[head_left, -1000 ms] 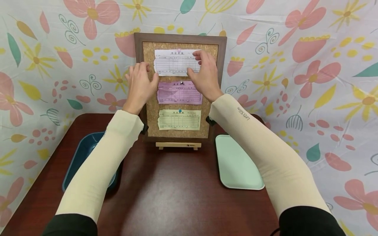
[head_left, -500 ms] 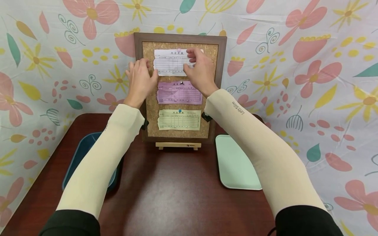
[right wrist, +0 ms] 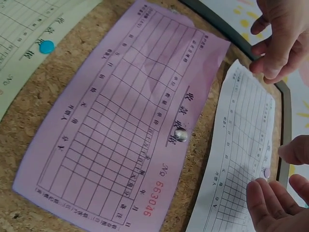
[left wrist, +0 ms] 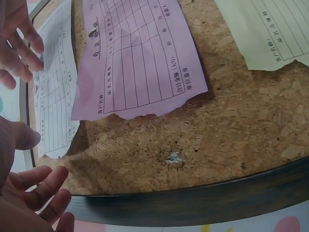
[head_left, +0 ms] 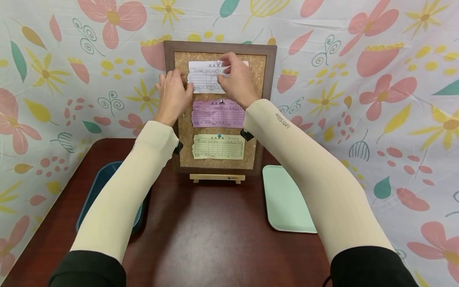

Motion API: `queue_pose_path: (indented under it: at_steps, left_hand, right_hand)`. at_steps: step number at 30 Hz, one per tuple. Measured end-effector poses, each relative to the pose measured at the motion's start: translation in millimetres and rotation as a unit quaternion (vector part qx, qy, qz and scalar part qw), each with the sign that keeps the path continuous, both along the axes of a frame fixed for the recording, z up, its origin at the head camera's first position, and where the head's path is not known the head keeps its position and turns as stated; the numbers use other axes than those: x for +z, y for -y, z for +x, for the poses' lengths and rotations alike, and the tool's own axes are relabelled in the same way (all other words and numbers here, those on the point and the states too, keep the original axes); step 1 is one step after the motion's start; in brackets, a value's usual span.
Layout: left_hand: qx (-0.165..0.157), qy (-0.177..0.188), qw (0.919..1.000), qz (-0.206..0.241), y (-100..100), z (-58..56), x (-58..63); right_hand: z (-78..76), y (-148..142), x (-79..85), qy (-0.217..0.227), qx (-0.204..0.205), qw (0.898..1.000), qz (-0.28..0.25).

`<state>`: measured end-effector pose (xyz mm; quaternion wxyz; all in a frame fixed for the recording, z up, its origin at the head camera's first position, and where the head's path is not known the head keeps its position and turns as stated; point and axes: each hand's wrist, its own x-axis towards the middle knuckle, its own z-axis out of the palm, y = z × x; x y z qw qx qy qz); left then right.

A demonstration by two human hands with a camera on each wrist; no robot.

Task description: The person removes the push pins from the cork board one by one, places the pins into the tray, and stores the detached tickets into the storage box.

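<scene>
A white receipt slip (head_left: 203,79) is pinned at the top of a framed corkboard (head_left: 184,162). My right hand (head_left: 237,79) is raised over its right half. In the right wrist view, its thumb and bent fingers stand apart on either side of a small light purple pushpin (right wrist: 267,172). My left hand (head_left: 172,95) is at the board's left side, thumb (left wrist: 28,137) right by the slip's torn edge, fingers spread over the frame. Below hang a pink slip (head_left: 211,113) with a silvery pin (right wrist: 180,134) and a pale green slip (head_left: 218,149) with a blue pin (right wrist: 47,47).
The corkboard stands on a small wooden easel (head_left: 217,177) on a dark reddish table (head_left: 204,239). A blue tray (head_left: 94,191) lies left, partly behind my left forearm. To the right is a mint green tray (head_left: 287,207). A flower-print cloth (head_left: 322,48) hangs behind.
My right hand has moved left across the white slip, toward the pushpin at its top. My left hand has shifted up only slightly beside the slip's left edge.
</scene>
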<state>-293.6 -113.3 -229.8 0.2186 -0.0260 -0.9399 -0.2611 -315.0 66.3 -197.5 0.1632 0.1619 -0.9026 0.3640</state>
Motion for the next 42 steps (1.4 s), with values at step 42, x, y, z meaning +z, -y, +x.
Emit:
queue_pose_path:
  at_steps: [42]
  left_hand:
    - [0.004,-0.02,0.9997,0.01,-17,-0.4,9.7]
  right_hand:
    - [-19.4,21,10.7,-0.071,-0.111,0.99,0.044]
